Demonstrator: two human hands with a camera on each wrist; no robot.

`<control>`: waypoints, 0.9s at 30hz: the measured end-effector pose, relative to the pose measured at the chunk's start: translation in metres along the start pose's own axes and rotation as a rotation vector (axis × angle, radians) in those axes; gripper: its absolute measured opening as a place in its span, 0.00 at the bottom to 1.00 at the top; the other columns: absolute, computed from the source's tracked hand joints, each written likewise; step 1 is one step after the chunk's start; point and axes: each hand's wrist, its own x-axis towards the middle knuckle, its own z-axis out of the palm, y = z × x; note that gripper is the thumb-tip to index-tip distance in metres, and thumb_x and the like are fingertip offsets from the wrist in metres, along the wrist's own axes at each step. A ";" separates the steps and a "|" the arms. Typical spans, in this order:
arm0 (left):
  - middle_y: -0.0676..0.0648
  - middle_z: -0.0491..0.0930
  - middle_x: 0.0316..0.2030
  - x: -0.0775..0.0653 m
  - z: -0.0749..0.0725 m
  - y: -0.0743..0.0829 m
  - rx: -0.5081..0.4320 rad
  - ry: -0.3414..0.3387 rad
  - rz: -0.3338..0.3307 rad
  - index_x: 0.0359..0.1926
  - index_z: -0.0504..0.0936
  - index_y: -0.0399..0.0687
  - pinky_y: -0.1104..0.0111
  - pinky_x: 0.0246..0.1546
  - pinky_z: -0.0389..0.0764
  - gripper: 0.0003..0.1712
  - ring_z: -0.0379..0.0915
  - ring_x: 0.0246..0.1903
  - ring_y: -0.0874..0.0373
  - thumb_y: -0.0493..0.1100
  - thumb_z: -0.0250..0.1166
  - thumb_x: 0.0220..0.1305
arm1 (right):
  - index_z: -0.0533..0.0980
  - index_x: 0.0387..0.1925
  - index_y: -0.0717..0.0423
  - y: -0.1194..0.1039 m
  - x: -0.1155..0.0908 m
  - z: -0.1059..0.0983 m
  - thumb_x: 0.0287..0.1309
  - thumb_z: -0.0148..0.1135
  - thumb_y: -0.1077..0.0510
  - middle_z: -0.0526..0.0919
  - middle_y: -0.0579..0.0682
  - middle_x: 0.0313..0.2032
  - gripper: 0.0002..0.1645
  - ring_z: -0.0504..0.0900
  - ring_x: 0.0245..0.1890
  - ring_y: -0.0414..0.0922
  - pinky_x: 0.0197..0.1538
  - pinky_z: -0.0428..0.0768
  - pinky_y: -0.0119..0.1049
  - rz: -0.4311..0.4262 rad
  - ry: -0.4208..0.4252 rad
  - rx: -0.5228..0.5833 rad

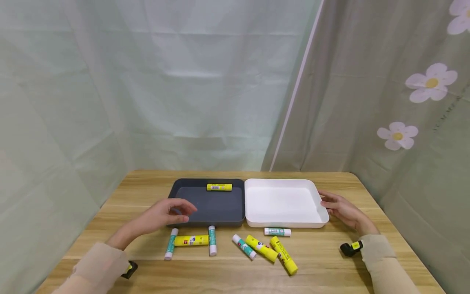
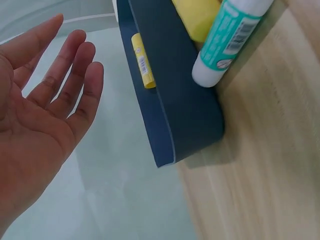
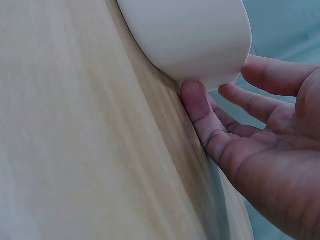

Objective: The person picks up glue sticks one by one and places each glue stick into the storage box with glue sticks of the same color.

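Note:
My left hand (image 1: 167, 212) hovers at the left part of the dark grey tray (image 1: 205, 223), its fingers spread and slightly bent, with nothing in them. A yellow glue stick (image 1: 219, 187) lies inside that tray near the back wall; the left wrist view also shows this glue stick (image 2: 143, 61) past the rim. On the right, my right hand (image 1: 343, 210) touches the right end of the white tray (image 1: 286, 224). In the right wrist view, the thumb meets the white tray's rim (image 3: 245, 50) and fingertips (image 3: 195, 95) rest against its outer wall.
Before the dark tray, a yellow glue stick (image 1: 191, 240) lies between two teal-and-white ones (image 1: 171, 244) (image 1: 212, 241). Farther right are a teal glue stick (image 1: 244, 246), two yellow ones (image 1: 262, 248) (image 1: 284, 255) and another teal one (image 1: 277, 232) by the white tray. Curtains (image 1: 220, 81) hang behind the wooden table (image 1: 139, 265).

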 end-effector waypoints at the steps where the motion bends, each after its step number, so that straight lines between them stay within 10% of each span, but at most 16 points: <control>1: 0.45 0.84 0.51 -0.001 0.002 -0.001 -0.006 -0.008 0.002 0.57 0.84 0.48 0.64 0.52 0.81 0.15 0.80 0.51 0.54 0.42 0.67 0.73 | 0.41 0.81 0.69 0.000 0.000 0.000 0.79 0.52 0.58 0.46 0.75 0.78 0.44 0.78 0.54 0.32 0.55 0.80 0.30 -0.002 0.000 0.000; 27: 0.39 0.84 0.53 -0.005 0.029 -0.014 -0.067 -0.124 0.019 0.59 0.83 0.40 0.65 0.51 0.82 0.17 0.80 0.53 0.43 0.40 0.67 0.73 | 0.43 0.81 0.70 0.005 0.001 -0.001 0.79 0.52 0.58 0.54 0.72 0.76 0.43 0.79 0.54 0.33 0.55 0.81 0.32 -0.021 0.010 -0.042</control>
